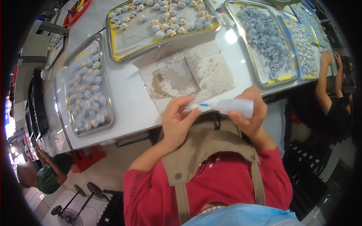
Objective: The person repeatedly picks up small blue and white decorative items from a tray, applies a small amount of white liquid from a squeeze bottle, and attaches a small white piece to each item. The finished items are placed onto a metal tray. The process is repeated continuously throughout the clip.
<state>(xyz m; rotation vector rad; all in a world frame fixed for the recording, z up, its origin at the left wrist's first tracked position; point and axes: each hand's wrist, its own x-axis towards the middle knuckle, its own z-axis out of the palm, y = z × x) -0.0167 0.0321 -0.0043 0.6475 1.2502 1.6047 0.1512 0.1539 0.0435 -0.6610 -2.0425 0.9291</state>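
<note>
My left hand (177, 119) pinches a small cream-coloured figure piece (195, 107) between thumb and fingertips, just above the front edge of the table. My right hand (253, 113) is wrapped round a translucent white squeeze bottle (232, 106), tilted nearly level. Its blue needle tip (204, 104) points left and reaches the piece; whether it touches cannot be made out. Beyond my hands lies a stained, flattened cardboard sheet (217, 73) on the white table (126, 86).
Metal trays hold small blue-and-cream figures at the left (110, 113) and the back (113, 49). Another tray (260, 81) at the right holds pale blue curved pieces. At the far right a co-worker's hands (327, 58) reach over more parts. Another person (56, 169) sits at the left.
</note>
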